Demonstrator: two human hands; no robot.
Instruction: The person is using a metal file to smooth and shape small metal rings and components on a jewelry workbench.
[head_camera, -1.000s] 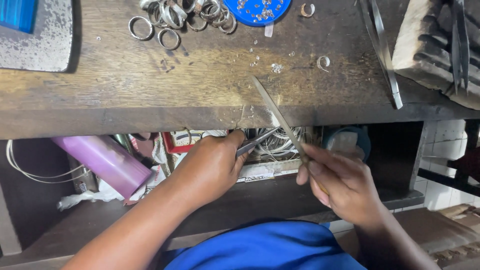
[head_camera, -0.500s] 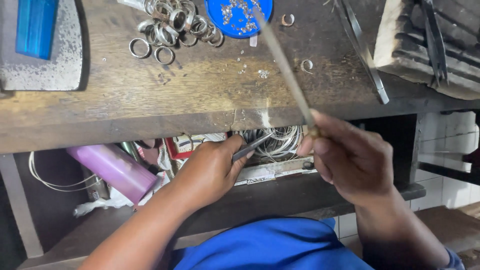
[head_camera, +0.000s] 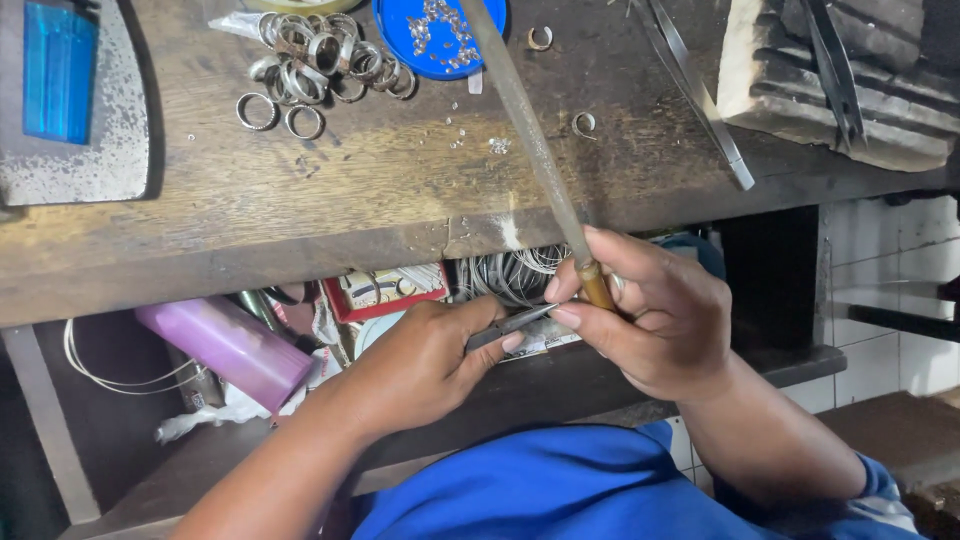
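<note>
head view: the left hand (head_camera: 425, 365) is clamped around small metal tweezers (head_camera: 510, 325), their tips pointing right toward the right hand (head_camera: 655, 315), just below the worn front edge of the wooden workbench (head_camera: 330, 190). the right hand is closed on the wooden handle of a long metal file (head_camera: 525, 125), which slants up and left across the bench edge to the blue dish (head_camera: 440, 35) of tiny stones. a cluster of silver rings (head_camera: 320, 55) lies left of the dish, with bare wood between them and the edge. a purple tube (head_camera: 225, 345) lies on the shelf underneath, well left of the hands.
</note>
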